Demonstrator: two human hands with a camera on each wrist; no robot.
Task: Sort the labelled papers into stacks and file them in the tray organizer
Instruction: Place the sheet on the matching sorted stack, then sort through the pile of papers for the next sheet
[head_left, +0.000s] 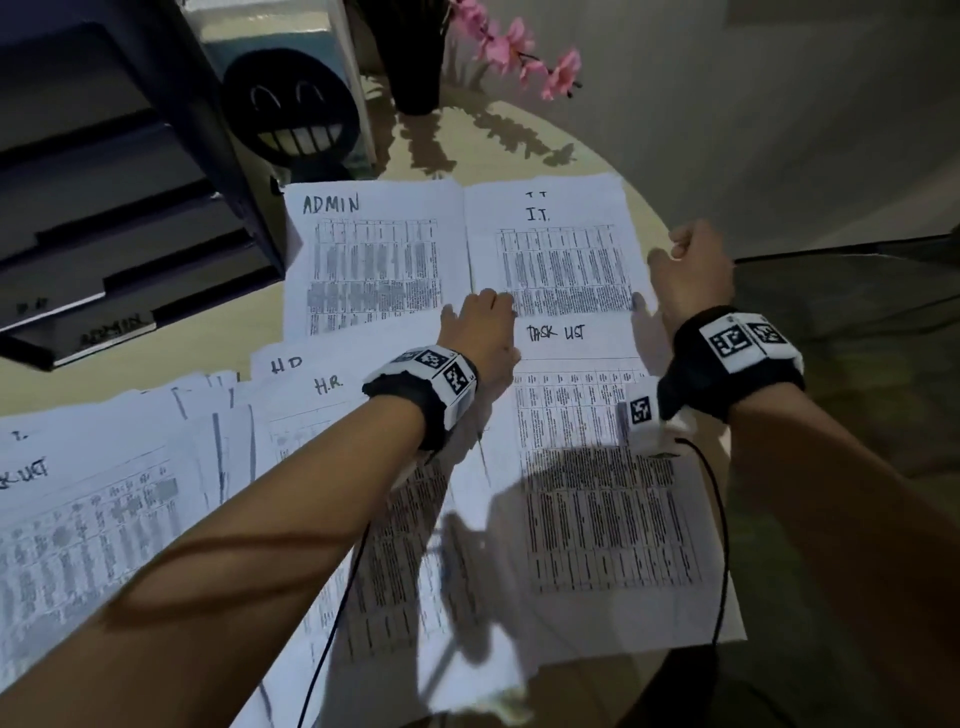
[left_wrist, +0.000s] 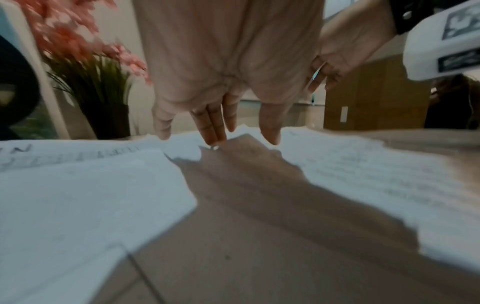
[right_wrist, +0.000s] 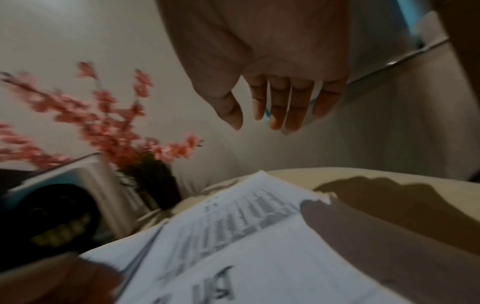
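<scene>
Labels read only in head view: ADMIN stack (head_left: 371, 260), I.T. stack (head_left: 556, 249), H.R. sheets (head_left: 311, 395), two TASK LIST sheets | left hand (head_left: 480, 332) fingers straight, tips on I.T. stack | right hand (head_left: 688, 270) loose, holding nothing, at that stack's table-rim edge | organizer (head_left: 119, 208) far left, touching ADMIN stack

White ADMIN stack (head_left: 371, 260) and I.T. stack (head_left: 561, 244) lie flat beside the black tray organizer (head_left: 119, 218).

Pink flowers (head_left: 519, 52) lean over the round table (head_left: 545, 150). A grinning black face (head_left: 291, 104) sits by the dark vase (head_left: 415, 57).
</scene>
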